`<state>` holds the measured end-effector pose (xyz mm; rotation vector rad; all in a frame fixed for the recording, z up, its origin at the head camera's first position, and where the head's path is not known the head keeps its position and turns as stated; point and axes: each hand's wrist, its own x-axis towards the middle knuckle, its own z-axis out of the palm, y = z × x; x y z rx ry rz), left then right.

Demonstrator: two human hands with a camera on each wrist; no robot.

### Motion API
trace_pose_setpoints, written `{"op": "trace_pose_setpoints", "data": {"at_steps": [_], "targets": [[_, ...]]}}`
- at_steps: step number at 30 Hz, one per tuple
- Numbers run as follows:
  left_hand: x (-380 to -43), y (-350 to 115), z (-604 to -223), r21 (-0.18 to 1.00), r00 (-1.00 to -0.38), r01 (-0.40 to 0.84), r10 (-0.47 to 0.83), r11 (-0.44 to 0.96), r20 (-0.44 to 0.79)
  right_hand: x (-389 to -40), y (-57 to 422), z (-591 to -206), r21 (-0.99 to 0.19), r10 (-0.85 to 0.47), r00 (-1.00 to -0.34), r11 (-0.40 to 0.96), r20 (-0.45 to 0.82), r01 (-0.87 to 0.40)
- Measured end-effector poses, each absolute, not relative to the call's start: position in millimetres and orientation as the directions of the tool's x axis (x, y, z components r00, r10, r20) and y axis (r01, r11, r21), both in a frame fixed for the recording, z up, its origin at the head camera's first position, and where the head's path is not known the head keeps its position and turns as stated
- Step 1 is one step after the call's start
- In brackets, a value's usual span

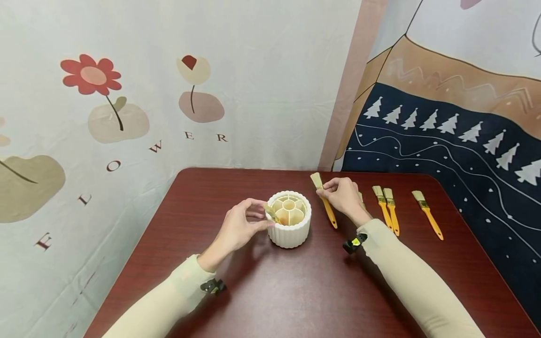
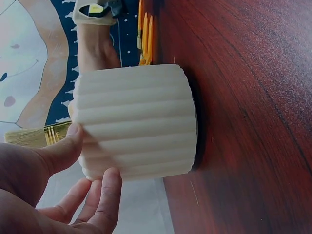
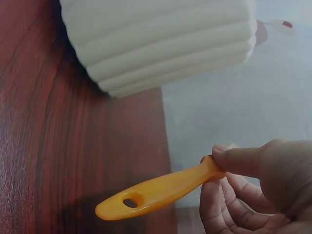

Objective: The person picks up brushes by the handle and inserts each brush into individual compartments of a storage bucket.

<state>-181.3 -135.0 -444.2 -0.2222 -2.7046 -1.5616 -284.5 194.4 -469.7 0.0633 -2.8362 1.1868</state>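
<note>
- Pale printed cloth (image 1: pixel 270 84) fills the upper left and middle of the frame, dark tree-printed cloth (image 1: pixel 448 136) the right; a reddish-brown counter (image 1: pixel 296 300) spans the lower part.
- The white fluted holder (image 1: pixel 289 235), divided into compartments, stands upright just right of the frame's centre.
- One brush (image 1: pixel 271 212) leans in the holder at its left edge, bristles up.
- The left hand (image 1: pixel 238 225) is at that edge, thumb and fingers curved round the holder's side, apparently steadying it; how firmly cannot be told.
- The right hand (image 1: pixel 344 195) has its fingers clamped on a second brush (image 1: pixel 328 211) near the ferrule, right of the holder, bristles toward the top.
- Farther right lie a close pair of brushes (image 1: pixel 391 213) and a lone brush (image 1: pixel 428 216); another brush (image 1: pixel 361 199) is mostly hidden behind the right hand.
- The step in hand looks like picking up this second brush for the holder.
- The next move would call for carrying it left and lowering it handle-first into an unfilled compartment.
</note>
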Motion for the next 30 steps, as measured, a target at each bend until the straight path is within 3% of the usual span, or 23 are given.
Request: {"op": "trace_pose_setpoints", "data": {"at_steps": [30], "targets": [[-159.2, -127.8, -448.0, 0.856, -0.99, 0.137, 0.038, 0.499, 0.137, -247.5, 188.9, -430.2, -0.782, -0.036, -0.979, 0.596, 0.2, -0.181]]}}
